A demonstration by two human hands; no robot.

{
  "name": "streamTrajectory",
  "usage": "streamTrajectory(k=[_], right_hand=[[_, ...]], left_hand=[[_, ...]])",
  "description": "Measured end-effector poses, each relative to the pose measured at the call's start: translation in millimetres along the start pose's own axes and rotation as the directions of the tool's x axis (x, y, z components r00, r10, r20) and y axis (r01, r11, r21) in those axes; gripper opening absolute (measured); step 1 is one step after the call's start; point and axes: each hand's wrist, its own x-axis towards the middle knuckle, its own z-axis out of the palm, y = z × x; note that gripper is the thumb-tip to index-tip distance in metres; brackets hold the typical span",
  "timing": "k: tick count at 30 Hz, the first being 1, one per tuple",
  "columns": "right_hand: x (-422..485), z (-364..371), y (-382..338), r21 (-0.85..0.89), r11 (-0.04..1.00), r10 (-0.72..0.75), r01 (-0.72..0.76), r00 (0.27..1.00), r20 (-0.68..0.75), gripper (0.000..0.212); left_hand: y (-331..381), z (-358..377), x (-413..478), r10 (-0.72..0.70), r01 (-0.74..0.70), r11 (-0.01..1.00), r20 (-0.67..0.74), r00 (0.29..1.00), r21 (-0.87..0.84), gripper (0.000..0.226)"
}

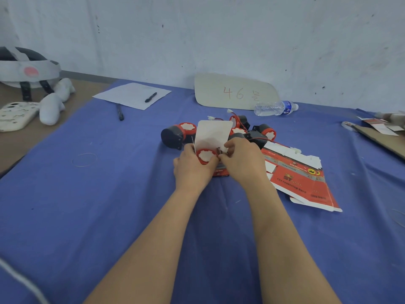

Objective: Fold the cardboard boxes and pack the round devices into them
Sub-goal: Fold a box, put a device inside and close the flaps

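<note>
A red cardboard box [220, 171] stands open on the blue cloth, its white lid flap [213, 133] raised. Inside it sits a round device [206, 155] with a red rim and white face. My left hand [192, 167] grips the box and the device from the left. My right hand [242, 161] pinches the device's wire at the box mouth. Several more round devices [175, 134] with black bodies and red wires lie just behind. Flat unfolded red boxes [300, 178] are stacked to the right.
A water bottle [276, 108] and a cardboard sign [234, 92] lie at the back. Paper [131, 95] with a pen [150, 97] and another pen [120, 112] lie back left. A rubber band [84, 160] lies left. A headset [26, 69] sits far left, cardboard scraps [381, 132] far right.
</note>
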Motion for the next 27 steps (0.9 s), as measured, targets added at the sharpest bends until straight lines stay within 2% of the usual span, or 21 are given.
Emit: streamTrajectory(k=[14, 27], right_hand=[[-0.3, 9.1, -1.4, 0.095, 0.995, 0.050, -0.042, 0.996, -0.075, 0.027], [3.7, 11.0, 2.0, 0.154, 0.985, 0.093, -0.080, 0.992, -0.081, 0.038]], left_hand=[[-0.4, -0.1, -0.4, -0.003, 0.003, 1.000, 0.011, 1.000, -0.001, 0.045], [-0.4, 0.3, -2.4, 0.033, -0.033, 0.999, 0.004, 0.999, 0.007, 0.043]])
